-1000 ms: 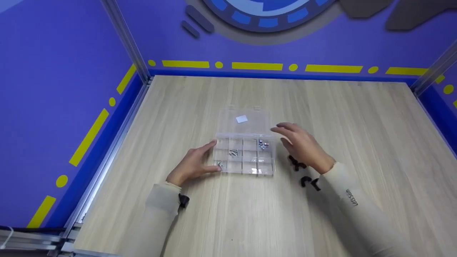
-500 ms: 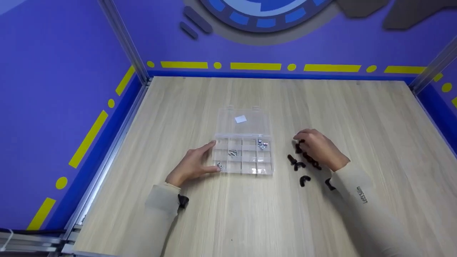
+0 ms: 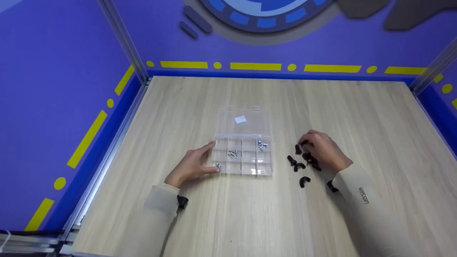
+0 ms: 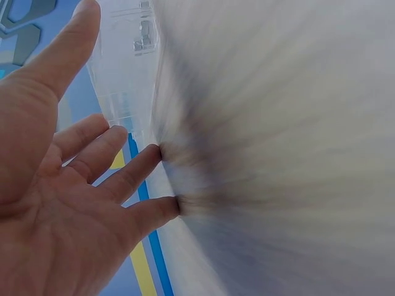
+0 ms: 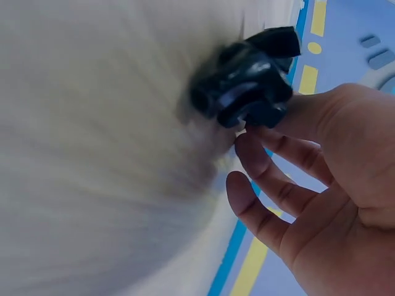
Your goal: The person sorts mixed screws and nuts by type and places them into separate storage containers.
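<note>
A clear plastic compartment box (image 3: 249, 160) lies on the table with its lid (image 3: 228, 123) folded back. My left hand (image 3: 191, 164) rests at the box's left side, thumb and fingers extended along it. Silver screws (image 3: 232, 153) lie in a middle compartment, small shiny metal parts (image 3: 262, 144) at the back right and nuts (image 3: 219, 165) at the front left. To the box's right, my right hand (image 3: 326, 150) pinches a black elbow-shaped piece (image 3: 304, 142) among similar ones. In the right wrist view, black pieces (image 5: 247, 86) cluster at the thumb and fingertips, partly overlapping.
Several loose black pieces, among them a curved one (image 3: 304, 181), lie between the box and my right forearm. A white paper label (image 3: 240, 119) shows on the lid. Blue walls (image 3: 64, 89) border the wooden table (image 3: 200, 228) at the back and sides.
My right hand has moved from beside the lid rightward to the black pieces, and its fingers have closed on one. My left hand stays at the box.
</note>
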The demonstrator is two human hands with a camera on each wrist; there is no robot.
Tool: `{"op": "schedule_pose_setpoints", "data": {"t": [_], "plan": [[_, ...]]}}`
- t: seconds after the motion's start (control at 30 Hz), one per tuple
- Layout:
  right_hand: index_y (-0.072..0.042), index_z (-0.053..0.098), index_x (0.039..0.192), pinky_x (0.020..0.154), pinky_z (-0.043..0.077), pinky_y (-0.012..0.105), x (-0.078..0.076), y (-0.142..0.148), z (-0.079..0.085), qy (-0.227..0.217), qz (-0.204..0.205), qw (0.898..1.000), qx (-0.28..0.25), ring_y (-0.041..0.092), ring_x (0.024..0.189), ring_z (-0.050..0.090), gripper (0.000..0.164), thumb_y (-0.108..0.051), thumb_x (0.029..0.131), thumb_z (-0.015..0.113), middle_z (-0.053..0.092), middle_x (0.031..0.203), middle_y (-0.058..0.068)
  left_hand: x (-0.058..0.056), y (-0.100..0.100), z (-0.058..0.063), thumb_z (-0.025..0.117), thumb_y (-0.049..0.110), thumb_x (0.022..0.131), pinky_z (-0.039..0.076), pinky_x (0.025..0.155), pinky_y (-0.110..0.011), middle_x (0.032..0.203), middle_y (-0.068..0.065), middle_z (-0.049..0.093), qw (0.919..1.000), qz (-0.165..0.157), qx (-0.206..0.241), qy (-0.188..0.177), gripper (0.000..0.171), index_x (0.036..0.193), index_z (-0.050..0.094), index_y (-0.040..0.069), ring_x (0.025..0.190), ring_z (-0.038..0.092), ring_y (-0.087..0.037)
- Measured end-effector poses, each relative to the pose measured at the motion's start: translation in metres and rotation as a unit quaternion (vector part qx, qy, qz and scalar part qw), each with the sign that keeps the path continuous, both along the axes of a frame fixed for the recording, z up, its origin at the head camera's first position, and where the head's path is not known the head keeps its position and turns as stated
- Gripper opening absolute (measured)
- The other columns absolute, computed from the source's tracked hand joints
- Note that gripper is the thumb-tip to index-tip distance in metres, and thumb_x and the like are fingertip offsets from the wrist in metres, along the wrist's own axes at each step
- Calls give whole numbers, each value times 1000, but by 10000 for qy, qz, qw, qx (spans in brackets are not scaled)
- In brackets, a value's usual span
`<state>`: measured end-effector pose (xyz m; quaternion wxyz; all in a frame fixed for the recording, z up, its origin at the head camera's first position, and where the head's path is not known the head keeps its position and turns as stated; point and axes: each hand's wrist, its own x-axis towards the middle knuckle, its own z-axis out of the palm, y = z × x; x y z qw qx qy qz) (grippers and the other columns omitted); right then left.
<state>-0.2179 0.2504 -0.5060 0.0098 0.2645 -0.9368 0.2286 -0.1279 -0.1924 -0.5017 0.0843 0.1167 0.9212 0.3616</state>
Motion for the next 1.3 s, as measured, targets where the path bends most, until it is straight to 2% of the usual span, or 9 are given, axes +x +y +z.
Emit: {"op": "schedule_pose_setpoints", "data": {"t": [0.27,0.73,1.3], "plan": [[-3,78,102,75,56,44,0,1,1,-84,-49,9999,-104,28,88,67,20,10,91,67,68,97,9,2,0,3,91,33,79,30,122,-40,161,-10,40,10000,14,-20,-16,99,159,39,9,148,38,-26],[-4,80,102,72,56,44,-1,3,3,-179,-193,9997,-27,27,83,67,19,7,88,74,69,94,8,1,1,1,92,33,78,30,123,-39,161,-8,40,10000,19,-7,-67,100,159,39,11,149,37,-24],[-6,80,105,70,56,44,-2,0,6,-270,-187,9994,130,27,84,67,21,6,90,73,67,94,7,-1,1,1,91,34,80,30,122,-38,162,-7,40,9999,34,-27,-107,97,159,40,12,149,37,-23]]}}
